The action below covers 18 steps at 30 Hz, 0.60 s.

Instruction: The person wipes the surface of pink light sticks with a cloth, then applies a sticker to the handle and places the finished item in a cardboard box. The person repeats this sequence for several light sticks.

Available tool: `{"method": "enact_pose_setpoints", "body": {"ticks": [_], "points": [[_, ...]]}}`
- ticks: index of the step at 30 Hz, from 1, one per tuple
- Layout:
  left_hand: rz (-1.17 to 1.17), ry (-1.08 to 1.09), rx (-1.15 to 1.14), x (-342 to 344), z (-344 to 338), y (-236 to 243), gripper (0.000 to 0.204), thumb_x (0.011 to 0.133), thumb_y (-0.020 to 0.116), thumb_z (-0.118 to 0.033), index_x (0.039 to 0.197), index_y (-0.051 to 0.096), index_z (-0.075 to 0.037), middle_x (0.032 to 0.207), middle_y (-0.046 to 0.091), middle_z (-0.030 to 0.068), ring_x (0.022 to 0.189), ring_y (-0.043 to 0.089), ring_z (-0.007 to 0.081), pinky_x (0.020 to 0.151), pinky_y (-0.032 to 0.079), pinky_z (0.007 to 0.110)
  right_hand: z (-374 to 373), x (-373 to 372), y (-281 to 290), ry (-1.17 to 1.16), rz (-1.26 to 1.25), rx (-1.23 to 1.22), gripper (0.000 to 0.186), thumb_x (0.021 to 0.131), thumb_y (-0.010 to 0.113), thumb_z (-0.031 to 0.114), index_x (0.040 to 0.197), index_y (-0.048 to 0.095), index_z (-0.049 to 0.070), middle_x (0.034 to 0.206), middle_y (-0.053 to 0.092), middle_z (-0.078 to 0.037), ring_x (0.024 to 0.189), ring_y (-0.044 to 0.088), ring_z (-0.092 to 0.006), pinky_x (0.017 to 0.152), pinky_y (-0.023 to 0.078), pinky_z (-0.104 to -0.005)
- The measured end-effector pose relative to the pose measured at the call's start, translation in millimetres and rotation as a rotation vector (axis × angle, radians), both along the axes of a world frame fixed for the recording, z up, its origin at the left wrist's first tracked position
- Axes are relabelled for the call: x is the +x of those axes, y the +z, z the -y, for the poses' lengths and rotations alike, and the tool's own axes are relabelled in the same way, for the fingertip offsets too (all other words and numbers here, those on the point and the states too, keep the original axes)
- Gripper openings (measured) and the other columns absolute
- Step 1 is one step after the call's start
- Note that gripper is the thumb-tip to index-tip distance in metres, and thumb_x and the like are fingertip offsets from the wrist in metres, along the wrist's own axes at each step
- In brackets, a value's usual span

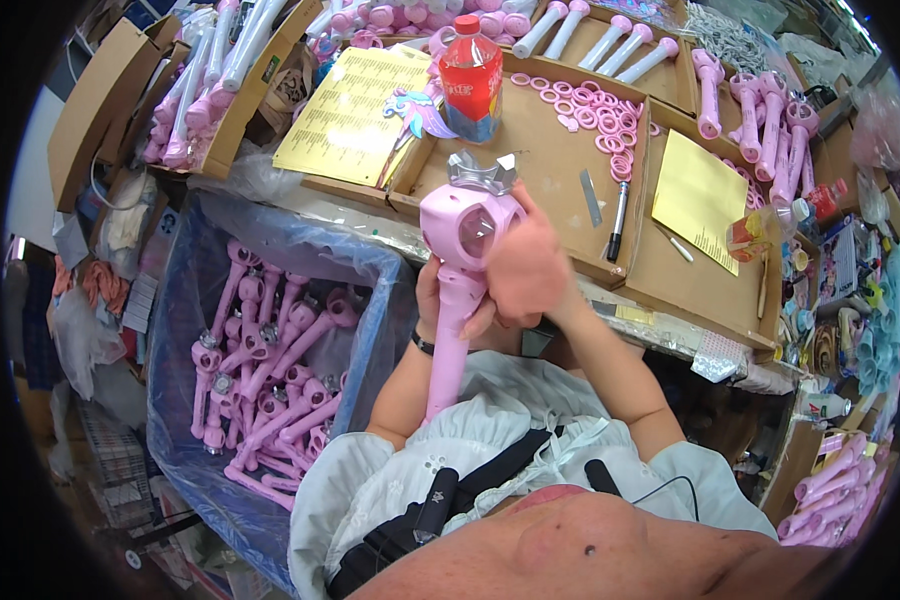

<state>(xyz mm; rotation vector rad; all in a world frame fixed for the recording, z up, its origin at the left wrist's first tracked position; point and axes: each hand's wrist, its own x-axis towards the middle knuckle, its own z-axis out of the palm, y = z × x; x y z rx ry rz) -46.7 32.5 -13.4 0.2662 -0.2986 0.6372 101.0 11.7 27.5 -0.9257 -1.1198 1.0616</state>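
A pink plastic wand (452,355) stands upright at the centre, with a round, windowed head (448,218) and a silver crown (480,172) on top. My left hand (428,295) is wrapped round the wand just below its head, partly hidden behind it. My right hand (530,265) is against the right side of the head, one finger reaching up beside the crown; motion smears it, so its grip is unclear. Beyond them lies a cardboard tray (515,170) with pink rings (600,115), a metal strip (590,198) and a marker (618,215).
A blue-lined bin (382,300) of pink wands is at my left. Across the bench are yellow sheets (700,195), a red-labelled bottle (472,80), a drink container (748,238) and boxes of wand parts (235,140). More pink wands (830,480) are piled low at the right.
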Motion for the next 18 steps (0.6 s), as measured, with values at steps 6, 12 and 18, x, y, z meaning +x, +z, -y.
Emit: {"method": "enact_pose_setpoints", "body": {"ticks": [6,12,18], "points": [[-0.547,0.449,0.254,-22,-11,35,0.072,0.089,0.039,-0.061,0.127,0.039,0.000,0.092,0.059,0.0203,0.048,0.058,0.0223,0.037,0.045,0.028,-42,74,60,-0.613,0.061,0.427,0.026,0.086,0.060,0.015,0.108,0.055,0.002,0.105,0.059,-0.005,0.095,0.057,-0.0131,0.082,0.048,-0.0274],[-0.780,0.524,0.269,-18,-13,41,0.064,0.091,0.041,-0.057,0.121,0.043,0.000,0.096,0.061,0.0149,0.070,0.065,0.0221,0.062,0.055,0.030,-68,76,44,-0.647,0.990,0.094,0.052,0.082,0.066,0.028,0.124,0.047,0.005,0.116,0.053,-0.014,0.102,0.055,-0.0278,0.087,0.045,-0.0352],[-0.818,0.471,0.252,-12,-17,33,0.055,0.090,0.054,-0.045,0.122,0.041,-0.002,0.098,0.060,0.0113,0.081,0.064,0.0204,0.071,0.055,0.032,5,32,1,-0.368,0.925,0.222,0.059,0.077,0.070,0.014,0.128,0.042,0.001,0.125,0.046,-0.020,0.112,0.049,-0.0360,0.098,0.037,-0.0433]]}}
